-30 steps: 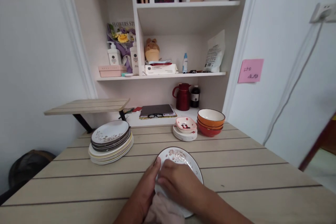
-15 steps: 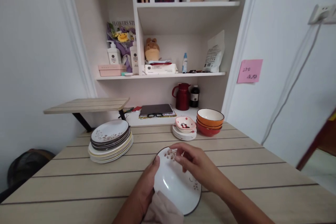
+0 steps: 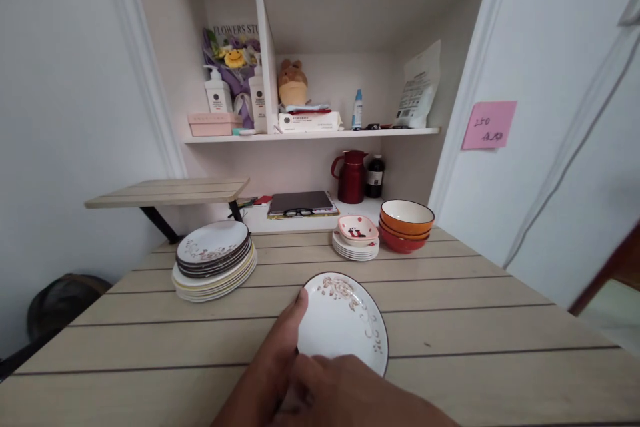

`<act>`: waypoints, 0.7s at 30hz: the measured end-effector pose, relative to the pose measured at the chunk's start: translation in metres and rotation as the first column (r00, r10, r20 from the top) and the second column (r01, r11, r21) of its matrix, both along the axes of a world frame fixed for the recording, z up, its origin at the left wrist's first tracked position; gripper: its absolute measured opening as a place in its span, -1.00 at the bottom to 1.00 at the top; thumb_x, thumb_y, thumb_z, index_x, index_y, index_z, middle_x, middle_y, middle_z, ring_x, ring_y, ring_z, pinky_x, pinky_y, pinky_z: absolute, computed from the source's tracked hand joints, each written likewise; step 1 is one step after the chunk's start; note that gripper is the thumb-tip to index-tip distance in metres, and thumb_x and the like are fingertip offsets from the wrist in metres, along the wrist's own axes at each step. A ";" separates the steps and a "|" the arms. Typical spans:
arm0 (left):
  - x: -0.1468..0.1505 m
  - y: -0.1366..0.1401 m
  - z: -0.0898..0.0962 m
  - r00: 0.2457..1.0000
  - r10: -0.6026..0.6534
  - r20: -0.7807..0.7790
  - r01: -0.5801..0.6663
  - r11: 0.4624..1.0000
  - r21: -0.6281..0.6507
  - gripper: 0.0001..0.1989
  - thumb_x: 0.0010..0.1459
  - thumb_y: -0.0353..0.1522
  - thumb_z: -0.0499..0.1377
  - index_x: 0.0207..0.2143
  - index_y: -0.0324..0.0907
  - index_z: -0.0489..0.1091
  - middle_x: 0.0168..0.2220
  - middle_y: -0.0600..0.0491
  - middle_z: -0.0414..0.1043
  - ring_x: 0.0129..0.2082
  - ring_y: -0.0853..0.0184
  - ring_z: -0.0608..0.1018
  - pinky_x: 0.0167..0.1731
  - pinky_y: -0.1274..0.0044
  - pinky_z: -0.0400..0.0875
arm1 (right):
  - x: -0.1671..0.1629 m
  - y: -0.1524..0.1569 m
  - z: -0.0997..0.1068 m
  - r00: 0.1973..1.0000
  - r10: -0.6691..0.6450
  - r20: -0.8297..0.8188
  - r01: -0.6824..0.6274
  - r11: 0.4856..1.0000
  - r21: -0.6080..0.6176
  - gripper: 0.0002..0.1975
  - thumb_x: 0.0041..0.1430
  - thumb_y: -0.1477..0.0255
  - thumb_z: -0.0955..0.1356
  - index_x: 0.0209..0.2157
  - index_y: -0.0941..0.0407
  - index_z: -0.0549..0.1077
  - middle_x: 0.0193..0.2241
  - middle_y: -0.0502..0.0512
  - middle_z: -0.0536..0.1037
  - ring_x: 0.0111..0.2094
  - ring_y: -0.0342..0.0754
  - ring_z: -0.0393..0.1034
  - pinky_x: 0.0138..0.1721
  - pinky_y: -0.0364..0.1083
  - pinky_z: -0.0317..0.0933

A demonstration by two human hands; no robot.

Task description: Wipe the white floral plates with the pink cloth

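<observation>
A white plate (image 3: 336, 320) with a dark rim and brown flower pattern is tilted up above the table. My left hand (image 3: 280, 353) grips its left edge, the thumb lying on the rim. Across the plate's lower edge comes my right hand (image 3: 345, 387), close against the left one. Its fingers are blurred and mostly hidden, so whether they hold anything does not show. A grey-beige cloth seen earlier by the left hand is now hidden behind the hands, or too dark to make out.
Stacked plates (image 3: 215, 243) stand at the left by a small raised wooden shelf (image 3: 170, 192). At the back right are small dishes (image 3: 356, 250) and orange and red bowls (image 3: 406, 227). Behind them, a red jug (image 3: 351, 177) and a closed laptop (image 3: 300, 202) sit under the shelves.
My right hand has moved from the plate's upper edge down toward my left hand. The plate's flower pattern is uncovered at the top, and the cloth has gone from sight. The view has shifted slightly.
</observation>
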State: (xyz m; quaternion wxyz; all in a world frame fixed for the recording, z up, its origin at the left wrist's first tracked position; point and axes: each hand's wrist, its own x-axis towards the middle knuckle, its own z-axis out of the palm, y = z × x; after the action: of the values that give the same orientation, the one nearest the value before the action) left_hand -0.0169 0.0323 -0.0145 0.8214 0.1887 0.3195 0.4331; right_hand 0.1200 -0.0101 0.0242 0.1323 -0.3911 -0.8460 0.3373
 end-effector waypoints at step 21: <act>0.009 0.000 0.006 0.994 0.100 0.042 -0.105 0.985 0.139 -0.37 0.12 -0.10 0.14 0.15 -0.28 0.23 -0.07 -0.17 0.50 -0.10 0.10 0.53 -0.02 0.35 0.28 | 0.061 0.043 0.042 0.997 0.059 -0.052 -0.054 0.994 0.096 -0.38 -0.10 0.22 0.47 0.04 -0.06 0.29 -0.06 0.05 0.30 -0.16 -0.02 0.28 -0.14 -0.08 0.21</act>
State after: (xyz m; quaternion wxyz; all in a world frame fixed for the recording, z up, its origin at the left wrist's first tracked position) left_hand -0.0083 0.0327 -0.0081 0.7880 0.2218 0.2833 0.4996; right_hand 0.1806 0.0325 0.0659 0.1640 -0.3509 -0.8679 0.3110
